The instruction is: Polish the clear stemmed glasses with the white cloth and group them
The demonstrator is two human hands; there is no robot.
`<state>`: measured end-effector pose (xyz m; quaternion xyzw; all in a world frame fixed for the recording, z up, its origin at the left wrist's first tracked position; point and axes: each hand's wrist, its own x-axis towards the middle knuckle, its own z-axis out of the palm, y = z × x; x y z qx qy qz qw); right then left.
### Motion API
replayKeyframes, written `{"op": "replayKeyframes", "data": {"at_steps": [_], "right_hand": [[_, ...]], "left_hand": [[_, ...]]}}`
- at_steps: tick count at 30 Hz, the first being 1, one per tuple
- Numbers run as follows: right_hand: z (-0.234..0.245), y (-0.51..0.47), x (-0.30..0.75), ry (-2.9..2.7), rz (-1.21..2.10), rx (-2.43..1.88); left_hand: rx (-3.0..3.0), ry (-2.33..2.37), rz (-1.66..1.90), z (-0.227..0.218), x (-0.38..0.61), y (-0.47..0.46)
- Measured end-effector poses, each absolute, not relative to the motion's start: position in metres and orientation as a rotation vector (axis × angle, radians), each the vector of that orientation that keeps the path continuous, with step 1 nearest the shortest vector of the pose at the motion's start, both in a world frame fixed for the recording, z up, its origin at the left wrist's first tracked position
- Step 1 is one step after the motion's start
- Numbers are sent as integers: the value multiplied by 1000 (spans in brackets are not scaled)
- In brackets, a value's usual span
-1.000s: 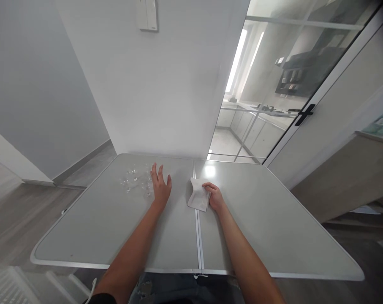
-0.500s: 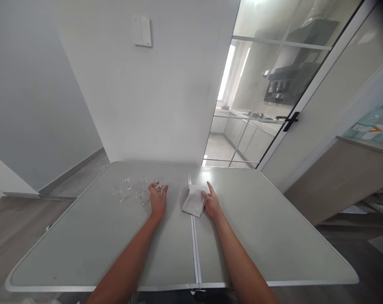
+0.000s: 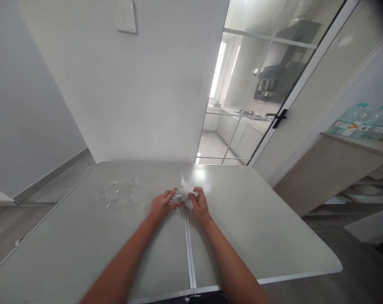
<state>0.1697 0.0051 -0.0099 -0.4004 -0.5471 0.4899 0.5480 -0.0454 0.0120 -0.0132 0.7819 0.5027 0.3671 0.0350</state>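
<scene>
My left hand (image 3: pixel 162 205) is closed round a clear glass (image 3: pixel 178 196), held on its side just above the table's middle seam. My right hand (image 3: pixel 199 205) pinches a white tissue (image 3: pixel 188 190) and presses it against the right end of the glass. Part of the glass is covered by the tissue and fingers, so its full shape is hidden. To the left, several more clear glasses (image 3: pixel 117 191) stand in a loose group on the table; their outlines are faint.
A pale grey-green folding table (image 3: pixel 248 228) with a metal rim lies under my hands. Behind it rise a white wall with a switch (image 3: pixel 127 17) and a glass door (image 3: pixel 235 122). Bottles (image 3: pixel 357 122) stand on a shelf unit at the right.
My left hand has carried a glass rightward, away from the group, to the seam. The tissue, flat in my right hand before, is now bunched against the glass. The view has shifted slightly.
</scene>
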Motion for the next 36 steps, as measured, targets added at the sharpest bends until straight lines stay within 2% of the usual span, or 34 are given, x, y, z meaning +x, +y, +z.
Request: {"op": "replayKeyframes", "data": {"at_steps": [3, 7, 13, 17, 30, 36], "right_hand": [[0, -6, 164, -1554, 962, -966], [16, -15, 167, -1787, 1004, -870], [21, -13, 169, -1515, 1177, -845], [20, -10, 165, -1322, 1259, -803], [25, -11, 184, -1744, 892, -860], [20, -10, 173, -1601, 1009, -831]], "left_hand": [[2468, 1440, 1060, -9, -45, 9], [2497, 1288, 1090, -11, -42, 6], [2511, 1419, 1001, -14, -42, 7], [2485, 1470, 1074, -13, -41, 8], [2513, 1371, 1193, -16, -38, 4], [2576, 1429, 1241, -20, -39, 8]]}}
